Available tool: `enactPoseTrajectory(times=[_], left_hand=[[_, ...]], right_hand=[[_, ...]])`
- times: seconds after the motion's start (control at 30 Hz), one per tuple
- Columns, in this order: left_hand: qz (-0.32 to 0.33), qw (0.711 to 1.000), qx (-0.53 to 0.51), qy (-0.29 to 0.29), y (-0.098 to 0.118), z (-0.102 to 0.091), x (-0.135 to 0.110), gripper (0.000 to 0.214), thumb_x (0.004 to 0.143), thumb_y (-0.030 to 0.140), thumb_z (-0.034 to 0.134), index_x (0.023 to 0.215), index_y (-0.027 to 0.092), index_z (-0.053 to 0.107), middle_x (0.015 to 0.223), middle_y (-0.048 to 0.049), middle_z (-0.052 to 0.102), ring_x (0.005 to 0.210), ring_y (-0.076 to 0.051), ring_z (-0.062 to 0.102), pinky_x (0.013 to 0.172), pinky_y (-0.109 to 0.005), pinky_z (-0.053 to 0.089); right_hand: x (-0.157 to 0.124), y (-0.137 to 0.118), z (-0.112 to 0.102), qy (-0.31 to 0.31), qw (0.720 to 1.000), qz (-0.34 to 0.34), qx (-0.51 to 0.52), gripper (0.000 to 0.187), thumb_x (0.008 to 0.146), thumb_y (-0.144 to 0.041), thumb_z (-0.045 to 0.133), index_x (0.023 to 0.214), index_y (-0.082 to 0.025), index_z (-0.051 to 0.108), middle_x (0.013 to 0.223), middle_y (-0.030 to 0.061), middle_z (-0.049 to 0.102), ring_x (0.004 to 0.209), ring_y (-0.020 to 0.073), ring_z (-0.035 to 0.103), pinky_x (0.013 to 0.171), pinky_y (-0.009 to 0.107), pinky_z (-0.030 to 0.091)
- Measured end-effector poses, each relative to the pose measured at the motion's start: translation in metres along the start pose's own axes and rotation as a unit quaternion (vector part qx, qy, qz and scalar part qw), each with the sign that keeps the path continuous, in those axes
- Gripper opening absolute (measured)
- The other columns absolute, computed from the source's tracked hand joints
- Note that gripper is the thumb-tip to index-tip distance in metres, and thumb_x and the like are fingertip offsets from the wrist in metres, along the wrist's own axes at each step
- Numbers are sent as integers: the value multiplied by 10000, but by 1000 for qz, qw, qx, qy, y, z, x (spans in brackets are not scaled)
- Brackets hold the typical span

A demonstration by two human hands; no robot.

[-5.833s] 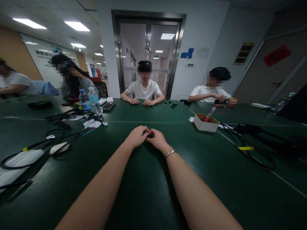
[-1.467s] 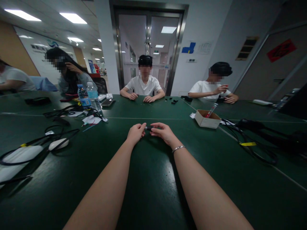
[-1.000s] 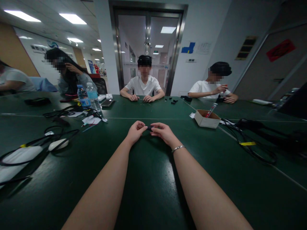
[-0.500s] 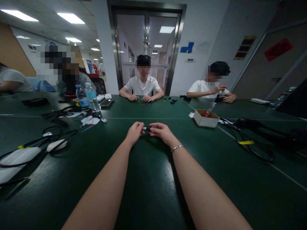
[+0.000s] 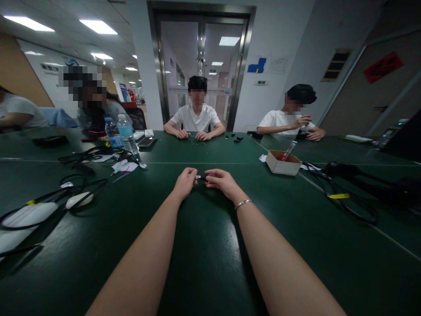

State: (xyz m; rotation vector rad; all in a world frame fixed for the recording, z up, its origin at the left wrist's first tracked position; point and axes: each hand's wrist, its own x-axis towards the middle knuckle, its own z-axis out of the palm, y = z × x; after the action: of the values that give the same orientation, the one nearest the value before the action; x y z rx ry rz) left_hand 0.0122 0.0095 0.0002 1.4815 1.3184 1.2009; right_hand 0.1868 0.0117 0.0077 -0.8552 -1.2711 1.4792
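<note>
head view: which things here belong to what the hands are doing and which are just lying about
In hand:
- small black object with a silvery end, held between the two hands
- left hand, at the silvery end
- right hand, at the dark end

Seemingly just lying about, untouched by these hands:
- open box
- water bottles
- phone
- white mouse

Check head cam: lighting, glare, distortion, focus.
Head view: dim, bright ceiling lights upper left; head view: sheen on the green table by the right forearm; head view: wide-angle stretch, brown door leaning near the edge; head view: black-and-silver piece between left hand and right hand too small to judge focus.
</note>
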Motion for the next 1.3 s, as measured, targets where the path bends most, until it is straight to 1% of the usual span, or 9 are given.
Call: enactPoseTrajectory(times=[0.17, 0.27, 0.53, 0.67, 0.83, 0.93, 1.07, 1.2, 1.3], left_hand=[[18, 1000, -7, 0, -2, 0, 1, 313, 757, 277, 582, 1053, 189, 535, 795, -2, 568, 584, -88, 508, 504, -181, 378], [12, 1000, -7, -17, -3, 0, 2, 269, 828, 365, 504, 1017, 180, 550, 717, 2, 564, 532, -89, 481, 488, -193, 365], [3, 1000, -7, -15, 1, 0, 0, 261, 828, 302, 464, 1036, 176, 559, 695, 7, 553, 520, -86, 454, 494, -194, 354], [25, 1000, -2, -17, -1, -1, 0, 311, 757, 273, 569, 1056, 188, 568, 770, 3, 570, 577, -87, 485, 509, -187, 361], [9, 1000, 7, -23, 1, 0, 0, 279, 852, 350, 445, 1002, 168, 594, 666, 4, 540, 532, -95, 452, 480, -194, 338], [1, 1000, 3, -13, 3, 1, -1, 256, 830, 300, 475, 1019, 172, 591, 727, -4, 557, 572, -97, 476, 488, -188, 351], [-1, 1000, 6, -31, 3, 0, -1, 290, 856, 344, 439, 1011, 157, 597, 646, 3, 530, 526, -99, 443, 482, -200, 333], [20, 999, 8, -36, 2, 0, 0, 281, 774, 258, 557, 1039, 171, 598, 717, 3, 556, 584, -95, 478, 523, -195, 347], [13, 999, 5, -44, 2, 0, 0, 280, 834, 320, 491, 1031, 150, 593, 653, 4, 546, 544, -100, 455, 514, -208, 335]], right_hand=[[-1, -1, 0, -1, 1000, -2, -5, 219, 721, -68, 725, 921, -150, 684, 779, 8, 630, 624, 102, 658, 597, 177, 591], [-1, -2, 1, -1, 1000, 0, -8, 220, 720, -64, 725, 919, -149, 685, 784, 10, 628, 623, 101, 657, 601, 179, 590], [-1, -3, 2, 5, 1000, 4, -6, 209, 729, -40, 699, 912, -141, 684, 765, 1, 624, 608, 97, 657, 582, 163, 586], [-2, -4, 3, 8, 1000, 7, -4, 211, 724, -40, 708, 904, -147, 684, 777, 5, 629, 607, 99, 658, 584, 167, 589], [-1, -3, 3, 11, 1000, 7, -9, 210, 747, -16, 666, 921, -132, 679, 779, 0, 614, 595, 94, 655, 578, 164, 587], [0, -2, 2, 15, 1000, 6, -14, 216, 754, -12, 659, 935, -128, 674, 788, 3, 609, 602, 95, 656, 583, 169, 587], [0, -1, 1, 10, 1000, 7, -18, 216, 754, -21, 672, 939, -133, 674, 806, 16, 619, 615, 99, 657, 588, 175, 586], [-1, -2, 1, 7, 1000, 5, -16, 211, 761, -27, 669, 942, -135, 674, 821, 23, 630, 623, 100, 658, 598, 177, 586], [-1, -2, 1, 3, 1000, 6, -14, 214, 758, -28, 675, 945, -133, 674, 816, 23, 632, 621, 101, 659, 598, 179, 586]])
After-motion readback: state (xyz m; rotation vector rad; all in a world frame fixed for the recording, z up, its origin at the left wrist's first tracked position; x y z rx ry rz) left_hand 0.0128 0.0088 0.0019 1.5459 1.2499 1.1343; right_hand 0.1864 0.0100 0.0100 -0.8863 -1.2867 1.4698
